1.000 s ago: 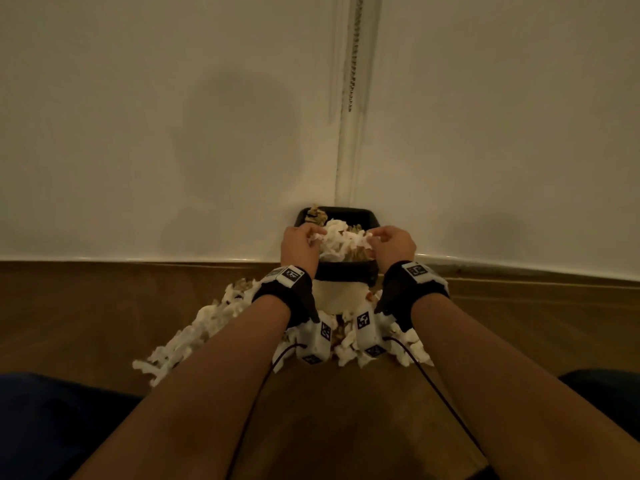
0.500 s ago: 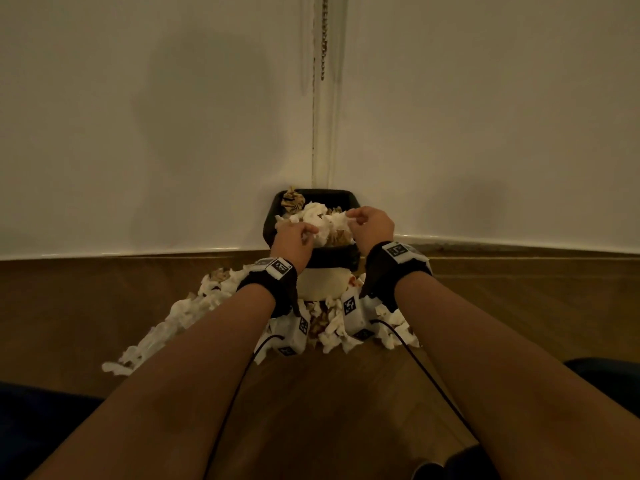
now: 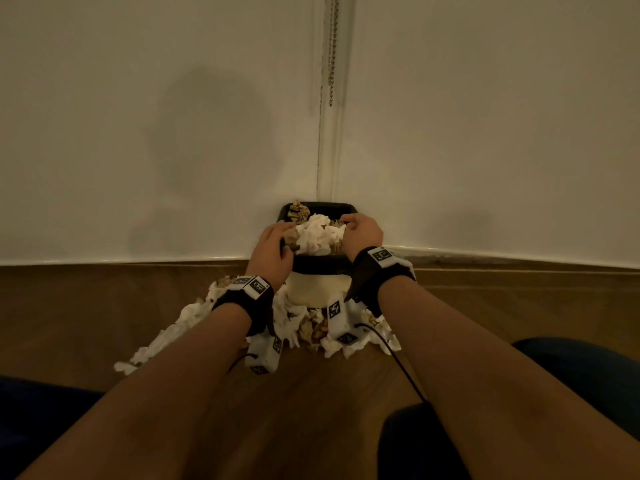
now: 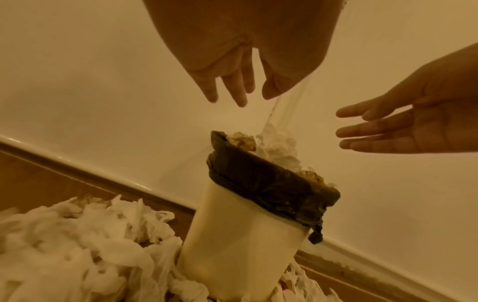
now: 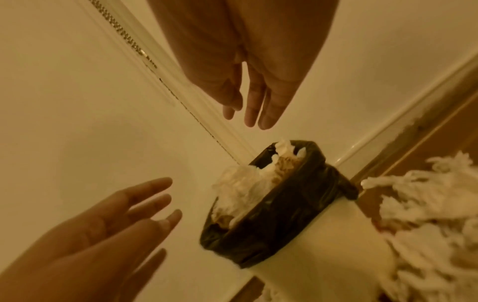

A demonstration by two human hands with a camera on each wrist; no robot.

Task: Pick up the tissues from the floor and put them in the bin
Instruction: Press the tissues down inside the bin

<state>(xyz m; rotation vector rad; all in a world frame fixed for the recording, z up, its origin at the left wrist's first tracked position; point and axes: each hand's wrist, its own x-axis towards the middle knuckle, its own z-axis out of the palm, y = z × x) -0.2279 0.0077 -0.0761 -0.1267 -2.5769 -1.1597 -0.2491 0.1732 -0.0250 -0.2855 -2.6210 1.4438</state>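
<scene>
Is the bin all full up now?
Yes, full. Tissues in the bin heap above the bin rim and its black liner.

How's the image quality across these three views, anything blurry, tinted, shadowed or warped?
Head view: dim, with a soft shadow on the wall and the skirting line bowed by the wide lens. Left wrist view: strong yellow cast, floor tissues smeared and soft, bin sharper. Right wrist view: same yellow cast, the left hand and tissues at the right edge blurred.
</scene>
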